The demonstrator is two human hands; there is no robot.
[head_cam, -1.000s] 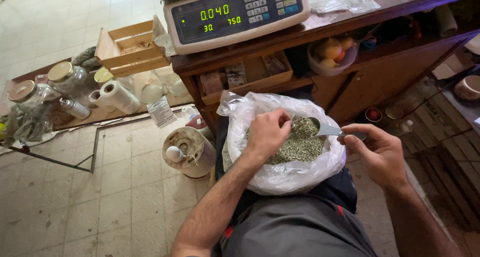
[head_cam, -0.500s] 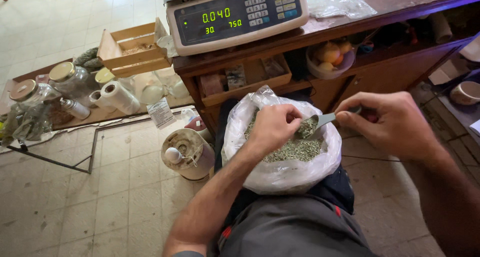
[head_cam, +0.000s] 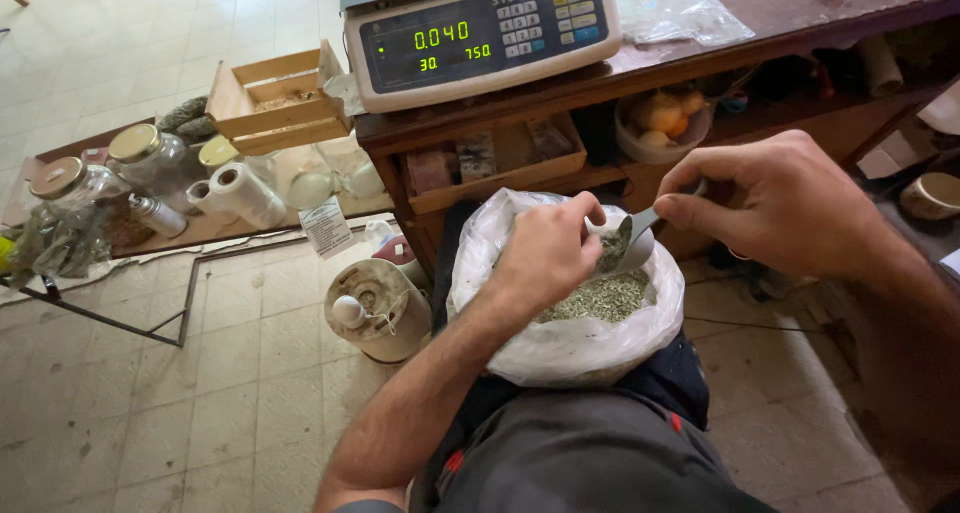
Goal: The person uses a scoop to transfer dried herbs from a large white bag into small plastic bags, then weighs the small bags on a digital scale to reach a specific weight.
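Observation:
A clear plastic bag point(head_cam: 560, 345) of dried green herb point(head_cam: 600, 298) rests on my lap. My left hand point(head_cam: 545, 253) pinches the bag's upper rim, fingers curled over the plastic. My right hand point(head_cam: 775, 208) grips the handle of a small metal spoon point(head_cam: 635, 245), whose bowl carries some herb and sits just above the bag's mouth, close to my left fingers. A digital scale point(head_cam: 480, 33) with green lit digits stands on the wooden counter point(head_cam: 800, 23) straight ahead.
Crumpled clear plastic bags point(head_cam: 670, 8) lie on the counter by the scale. Shelves below hold small boxes and a bowl of fruit point(head_cam: 662, 123). A round wooden grinder point(head_cam: 378, 311) stands on the tiled floor at my left. Glass jars point(head_cam: 150, 158), paper rolls and a wooden crate point(head_cam: 275, 98) fill a low table.
My right hand lifted the spoon out of the herb and up toward the bag's rim. The left hand kept its hold on the bag.

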